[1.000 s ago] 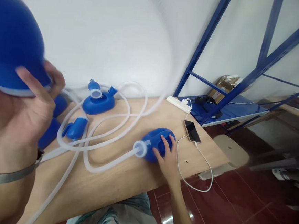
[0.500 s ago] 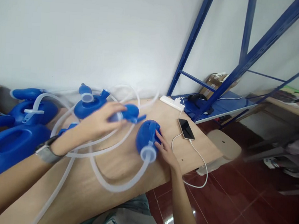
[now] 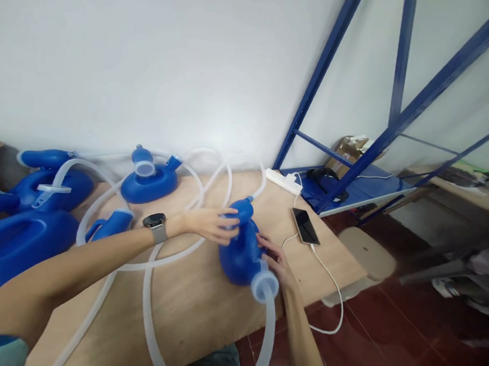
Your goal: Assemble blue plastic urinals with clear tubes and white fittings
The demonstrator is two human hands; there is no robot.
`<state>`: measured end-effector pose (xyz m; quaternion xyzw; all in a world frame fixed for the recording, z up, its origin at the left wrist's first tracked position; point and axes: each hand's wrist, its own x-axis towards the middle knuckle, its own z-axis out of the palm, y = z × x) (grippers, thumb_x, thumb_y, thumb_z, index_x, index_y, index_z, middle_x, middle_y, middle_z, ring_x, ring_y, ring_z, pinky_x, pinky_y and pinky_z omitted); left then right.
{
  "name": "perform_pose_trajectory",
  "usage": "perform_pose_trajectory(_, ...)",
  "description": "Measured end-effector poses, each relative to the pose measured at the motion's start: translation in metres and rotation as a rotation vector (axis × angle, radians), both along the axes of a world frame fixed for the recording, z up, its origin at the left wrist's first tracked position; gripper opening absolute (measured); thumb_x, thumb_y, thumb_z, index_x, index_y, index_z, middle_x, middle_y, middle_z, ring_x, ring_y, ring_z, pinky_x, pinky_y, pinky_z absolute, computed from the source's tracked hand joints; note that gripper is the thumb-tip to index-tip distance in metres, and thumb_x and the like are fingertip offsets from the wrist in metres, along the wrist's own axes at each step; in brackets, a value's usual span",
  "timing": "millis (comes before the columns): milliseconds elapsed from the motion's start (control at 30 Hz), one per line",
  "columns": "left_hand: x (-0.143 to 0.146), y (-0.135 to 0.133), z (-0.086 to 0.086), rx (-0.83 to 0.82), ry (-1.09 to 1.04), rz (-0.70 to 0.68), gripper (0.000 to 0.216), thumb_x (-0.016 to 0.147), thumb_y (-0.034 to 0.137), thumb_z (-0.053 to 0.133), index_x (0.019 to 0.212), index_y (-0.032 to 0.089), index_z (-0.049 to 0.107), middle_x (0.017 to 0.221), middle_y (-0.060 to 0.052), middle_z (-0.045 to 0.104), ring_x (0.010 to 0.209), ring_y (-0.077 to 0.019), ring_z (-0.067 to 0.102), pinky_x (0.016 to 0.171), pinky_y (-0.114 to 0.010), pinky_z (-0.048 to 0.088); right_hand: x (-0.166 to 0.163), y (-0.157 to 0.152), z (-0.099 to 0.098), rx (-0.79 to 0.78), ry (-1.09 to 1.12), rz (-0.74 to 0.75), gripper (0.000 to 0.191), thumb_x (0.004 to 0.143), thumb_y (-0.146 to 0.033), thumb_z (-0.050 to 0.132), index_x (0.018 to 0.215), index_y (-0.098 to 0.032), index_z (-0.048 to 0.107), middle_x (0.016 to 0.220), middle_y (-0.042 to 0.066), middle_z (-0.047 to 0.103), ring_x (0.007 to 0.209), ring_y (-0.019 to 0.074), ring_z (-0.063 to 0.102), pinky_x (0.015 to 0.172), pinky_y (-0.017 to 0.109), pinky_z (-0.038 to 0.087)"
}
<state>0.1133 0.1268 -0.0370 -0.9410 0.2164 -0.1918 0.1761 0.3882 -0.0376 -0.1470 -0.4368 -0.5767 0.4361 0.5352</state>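
A blue plastic urinal bottle (image 3: 233,264) lies on the table before me. From the translucent cap (image 3: 264,286) at its near end runs a clear hose (image 3: 265,339). Against its right side rests my right hand (image 3: 277,263), the fingers curled round the handle area. My left hand (image 3: 216,225) grips a rounded blue funnel piece (image 3: 242,210) over the bottle's far end; a clear hose leaves this piece's tip. Whether the piece touches the bottle's body is hidden by my fingers.
More blue urinal bottles (image 3: 151,186) stand along the wall and at left (image 3: 56,236). A blue cup (image 3: 114,225) lies among looped hoses (image 3: 179,255). On the right are a phone (image 3: 306,226) with cable, a power strip (image 3: 284,181), a stool (image 3: 366,252) and a blue metal rack (image 3: 320,76).
My left hand has carried the blue funnel piece right, onto the bottle's far end. The bottle has turned, its capped end swinging right towards the table edge.
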Motion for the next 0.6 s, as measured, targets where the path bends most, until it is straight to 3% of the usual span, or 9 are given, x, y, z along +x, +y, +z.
perform_pose_trajectory(100, 0.016, 0.009, 0.004, 0.072, 0.009, 0.003, 0.026, 0.101, 0.010, 0.062, 0.111, 0.031, 0.072, 0.124, 0.001, 0.075, 0.122, -0.0122, 0.065, 0.124, -0.039, 0.045, 0.003, 0.004, -0.004, 0.033, -0.036, -0.009, 0.072, 0.076, -0.076, 0.078, 0.131, -0.029, 0.077, 0.097, 0.009, 0.077, 0.102, 0.0325, 0.074, 0.097, 0.047, 0.059)
perform_pose_trajectory(167, 0.024, 0.010, 0.003, 0.109, -0.011, 0.056, 0.038, 0.100, 0.008, 0.061, 0.125, 0.035, 0.069, 0.136, 0.000, 0.071, 0.132, -0.0138, 0.061, 0.125, -0.041, 0.043, 0.002, 0.006, -0.006, 0.031, -0.059, -0.045, 0.081, 0.071, -0.084, 0.075, 0.130, -0.029, 0.077, 0.088, 0.009, 0.076, 0.087, 0.0325, 0.075, 0.084, 0.046, 0.061)
perform_pose_trajectory(233, 0.028, 0.005, 0.000, 0.104, -0.061, 0.164, 0.057, 0.097, 0.005, 0.062, 0.143, 0.039, 0.058, 0.154, -0.003, 0.060, 0.146, -0.0207, 0.052, 0.126, -0.051, 0.042, -0.001, 0.004, -0.006, 0.029, -0.078, -0.129, 0.080, 0.072, -0.082, 0.075, 0.131, -0.028, 0.076, 0.092, 0.010, 0.078, 0.088, 0.0324, 0.075, 0.083, 0.047, 0.062)
perform_pose_trajectory(333, 0.021, -0.013, -0.007, 0.050, -0.120, 0.404, 0.081, 0.095, 0.005, 0.066, 0.160, 0.046, 0.039, 0.172, -0.009, 0.038, 0.159, -0.0336, 0.036, 0.123, -0.063, 0.039, -0.006, -0.004, -0.002, 0.045, -0.131, -0.311, 0.068, 0.081, -0.063, 0.080, 0.138, -0.028, 0.070, 0.096, 0.007, 0.078, 0.105, 0.0310, 0.074, 0.099, 0.049, 0.059)
perform_pose_trajectory(400, 0.005, -0.028, -0.008, -0.005, -0.096, 0.540, 0.079, 0.097, 0.012, 0.068, 0.163, 0.041, 0.037, 0.175, -0.013, 0.029, 0.162, -0.0386, 0.027, 0.124, -0.065, 0.035, -0.004, -0.006, 0.001, 0.051, -0.176, -0.400, 0.060, 0.085, -0.055, 0.080, 0.137, -0.027, 0.071, 0.101, 0.007, 0.078, 0.110, 0.0298, 0.072, 0.103, 0.049, 0.057)
perform_pose_trajectory(467, -0.024, -0.044, -0.008, -0.095, -0.040, 0.642, 0.069, 0.099, 0.024, 0.069, 0.162, 0.031, 0.043, 0.176, -0.017, 0.026, 0.162, -0.0398, 0.025, 0.127, -0.063, 0.030, 0.006, 0.000, 0.005, 0.035, -0.195, -0.439, 0.054, 0.087, -0.055, 0.078, 0.132, -0.025, 0.074, 0.104, 0.009, 0.078, 0.102, 0.0286, 0.073, 0.097, 0.048, 0.059)
perform_pose_trajectory(533, -0.063, -0.057, -0.012, -0.206, -0.016, 0.730, 0.057, 0.102, 0.033, 0.065, 0.156, 0.025, 0.052, 0.174, -0.018, 0.032, 0.159, -0.0381, 0.033, 0.127, -0.061, 0.031, 0.021, 0.018, 0.008, 0.015, -0.183, -0.459, 0.056, 0.087, -0.058, 0.077, 0.131, -0.023, 0.075, 0.101, 0.009, 0.079, 0.093, 0.0269, 0.074, 0.091, 0.046, 0.061)
perform_pose_trajectory(600, -0.110, -0.070, -0.026, -0.311, -0.032, 0.849, 0.047, 0.104, 0.035, 0.061, 0.150, 0.026, 0.060, 0.169, -0.017, 0.040, 0.155, -0.0369, 0.040, 0.123, -0.056, 0.038, 0.038, 0.047, 0.014, 0.015, -0.167, -0.458, 0.063, 0.084, -0.061, 0.078, 0.132, -0.021, 0.075, 0.095, 0.009, 0.080, 0.088, 0.0268, 0.074, 0.089, 0.046, 0.062)
